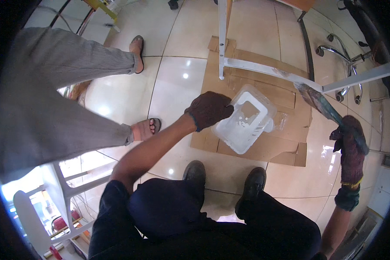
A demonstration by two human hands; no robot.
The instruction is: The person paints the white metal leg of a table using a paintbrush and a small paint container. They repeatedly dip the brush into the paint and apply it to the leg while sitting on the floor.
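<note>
My left hand [210, 109], in a dark brown knit glove, grips the rim of a clear plastic tub [242, 136]. White paint coats the tub's inside, with pale lumps at the bottom. On the right, my right hand [351, 149], also gloved, is closed around the handle of a paintbrush [323, 106]. Its stained bristles point up and left, against or just beside a white metal bar [264, 68]; I cannot tell if they touch. The bar shows a brownish patch close to the bristles. It belongs to a metal frame with an upright post [222, 39].
Flattened cardboard [264, 151] covers the tiled floor under the frame and tub. At the left stands another person in grey trousers [69, 125] and sandals. A wheeled chair base [351, 60] is at the far right. White furniture [56, 195] stands lower left.
</note>
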